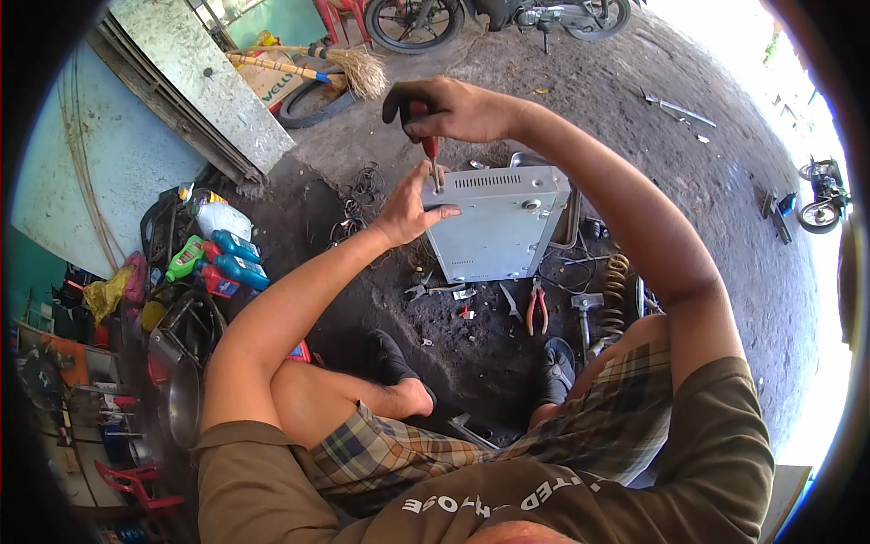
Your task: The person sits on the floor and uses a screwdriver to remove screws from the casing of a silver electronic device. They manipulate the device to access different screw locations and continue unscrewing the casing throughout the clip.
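A grey metal electronics case (pixel 494 231) stands on edge on the dark ground in front of me, its narrow slotted side facing up. My left hand (pixel 412 210) grips its upper left corner, with the thumb on the broad face and the fingers over the top. Above that corner, my right hand (pixel 453 111) is closed around the red handle of a screwdriver (pixel 431 148). The screwdriver points down, its shaft reaching the top edge close to my left fingers. Whether the tip sits in a screw cannot be made out.
Red-handled pliers (pixel 537 308), a hammer (pixel 585 313) and a coil spring (pixel 615 288) lie between the case and my right leg. Tangled wires (pixel 360 204) and several plastic bottles (pixel 238 258) are to the left. A metal tray (pixel 568 222) is behind the case; a motorcycle (pixel 489 18) stands farther back.
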`<action>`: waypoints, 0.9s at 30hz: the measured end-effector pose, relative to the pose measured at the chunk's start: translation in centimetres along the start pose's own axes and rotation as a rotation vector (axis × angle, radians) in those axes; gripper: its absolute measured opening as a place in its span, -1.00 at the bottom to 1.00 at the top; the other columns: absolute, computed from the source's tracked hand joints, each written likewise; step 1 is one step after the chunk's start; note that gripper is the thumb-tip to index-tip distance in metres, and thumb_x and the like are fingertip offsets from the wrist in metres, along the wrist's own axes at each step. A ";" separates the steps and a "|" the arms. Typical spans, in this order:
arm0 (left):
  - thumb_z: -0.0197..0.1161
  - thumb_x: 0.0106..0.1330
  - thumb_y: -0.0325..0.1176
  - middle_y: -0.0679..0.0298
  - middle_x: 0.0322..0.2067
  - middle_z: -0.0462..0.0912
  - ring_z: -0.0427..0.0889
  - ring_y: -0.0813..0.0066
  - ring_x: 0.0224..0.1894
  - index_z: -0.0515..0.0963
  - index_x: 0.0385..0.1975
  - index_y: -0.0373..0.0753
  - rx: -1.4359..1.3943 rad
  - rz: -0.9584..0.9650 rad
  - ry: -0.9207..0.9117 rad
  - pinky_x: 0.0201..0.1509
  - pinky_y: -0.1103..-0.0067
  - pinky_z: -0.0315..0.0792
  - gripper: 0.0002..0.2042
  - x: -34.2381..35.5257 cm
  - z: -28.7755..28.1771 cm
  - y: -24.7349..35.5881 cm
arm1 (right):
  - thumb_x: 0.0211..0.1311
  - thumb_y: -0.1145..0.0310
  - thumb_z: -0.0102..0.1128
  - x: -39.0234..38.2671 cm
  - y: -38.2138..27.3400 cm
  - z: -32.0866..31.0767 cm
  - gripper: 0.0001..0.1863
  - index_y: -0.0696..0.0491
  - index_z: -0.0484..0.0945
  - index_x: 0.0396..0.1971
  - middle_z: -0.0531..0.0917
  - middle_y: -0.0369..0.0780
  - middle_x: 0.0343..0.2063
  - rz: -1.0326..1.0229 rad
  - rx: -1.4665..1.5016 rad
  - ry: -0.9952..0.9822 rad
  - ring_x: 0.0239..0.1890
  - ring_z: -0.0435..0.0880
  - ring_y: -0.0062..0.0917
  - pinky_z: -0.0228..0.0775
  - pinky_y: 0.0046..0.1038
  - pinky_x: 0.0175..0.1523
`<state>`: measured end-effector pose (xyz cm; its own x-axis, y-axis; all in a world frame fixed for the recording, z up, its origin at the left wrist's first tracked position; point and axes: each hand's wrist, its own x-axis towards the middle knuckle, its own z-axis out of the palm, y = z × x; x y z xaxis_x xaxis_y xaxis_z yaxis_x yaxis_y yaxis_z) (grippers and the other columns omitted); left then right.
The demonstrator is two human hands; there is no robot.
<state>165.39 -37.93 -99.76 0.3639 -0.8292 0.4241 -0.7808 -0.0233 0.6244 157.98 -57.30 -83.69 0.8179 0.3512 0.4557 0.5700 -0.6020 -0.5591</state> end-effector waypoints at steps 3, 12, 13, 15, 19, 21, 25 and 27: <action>0.66 0.21 -0.18 0.08 0.07 0.61 0.64 0.08 0.10 0.39 0.00 -0.20 -0.003 0.000 -0.003 0.27 0.26 0.48 -0.43 0.0 -0.1 -0.2 | 0.45 0.18 0.15 0.5 -1.6 -0.2 -0.68 0.15 0.69 -0.15 0.84 -0.16 -0.42 0.157 -0.114 -0.081 -0.26 0.85 -0.28 0.62 -0.24 0.01; 0.67 0.17 -0.17 0.06 0.00 0.62 0.63 -0.07 0.12 0.37 -0.13 -0.18 -0.014 0.011 0.020 0.28 0.17 0.46 -0.46 0.3 0.3 0.3 | 0.39 0.34 0.28 0.5 -1.9 -2.3 -0.80 0.17 0.62 -0.16 0.83 -0.04 -0.30 0.142 -0.369 -0.215 -0.17 0.84 -0.13 0.60 -0.15 0.05; 0.67 0.17 -0.17 0.06 0.00 0.62 0.63 -0.07 0.12 0.37 -0.13 -0.18 -0.002 0.015 0.021 0.28 0.18 0.46 -0.46 0.3 0.1 0.3 | 0.38 0.37 0.28 0.3 -2.1 -2.1 -0.82 0.17 0.62 -0.16 0.83 -0.03 -0.29 0.134 -0.425 -0.186 -0.17 0.84 -0.13 0.60 -0.15 0.05; 0.68 0.17 -0.18 0.06 0.01 0.62 0.63 -0.07 0.11 0.37 -0.12 -0.18 0.018 0.018 0.026 0.27 0.18 0.46 -0.46 0.2 -0.1 0.2 | 0.35 0.42 0.27 0.9 -3.2 -1.3 -0.80 0.18 0.60 -0.12 0.81 -0.02 -0.28 0.316 -0.470 -0.186 -0.16 0.83 -0.13 0.60 -0.16 0.06; 0.71 0.14 -0.18 0.13 -0.03 0.63 0.64 0.10 0.07 0.43 -0.06 -0.19 -0.050 -0.006 0.022 0.25 0.25 0.49 -0.45 0.5 0.1 0.1 | 0.31 0.43 0.30 0.1 -2.0 -0.8 -0.72 0.18 0.55 -0.04 0.79 -0.02 -0.30 0.117 -0.307 -0.060 -0.19 0.83 -0.11 0.62 -0.16 0.02; 0.71 0.16 -0.18 0.18 0.00 0.63 0.65 0.27 0.05 0.46 -0.01 -0.20 -0.034 -0.032 -0.001 0.22 0.33 0.52 -0.44 0.3 0.0 -0.2 | 0.30 0.41 0.33 -0.3 -1.3 0.4 -0.68 0.17 0.52 0.00 0.79 -0.04 -0.30 0.131 -0.233 0.048 -0.22 0.84 -0.14 0.64 -0.18 -0.01; 0.74 0.13 -0.16 0.23 -0.07 0.65 0.63 0.34 0.01 0.49 -0.04 -0.20 -0.076 -0.069 -0.022 0.20 0.36 0.52 -0.44 0.3 -0.6 -0.1 | 0.30 0.41 0.35 -1.6 -0.5 2.4 -0.58 0.16 0.46 0.10 0.79 -0.07 -0.31 0.274 0.017 0.271 -0.30 0.85 -0.23 0.67 -0.21 -0.06; 0.74 0.12 -0.14 0.25 -0.11 0.65 0.63 0.35 -0.01 0.50 -0.04 -0.21 -0.085 -0.081 -0.041 0.19 0.36 0.52 -0.43 0.6 -0.4 0.0 | 0.32 0.38 0.40 -2.7 1.7 3.9 -0.61 0.18 0.54 0.07 0.80 -0.13 -0.31 0.279 -0.027 0.347 -0.31 0.84 -0.47 0.69 -0.31 -0.10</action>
<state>165.81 -38.17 -99.25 0.4015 -0.8486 0.3444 -0.7034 -0.0448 0.7094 157.04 -56.45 -88.55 0.8629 -0.0853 0.4981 0.3256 -0.6599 -0.6771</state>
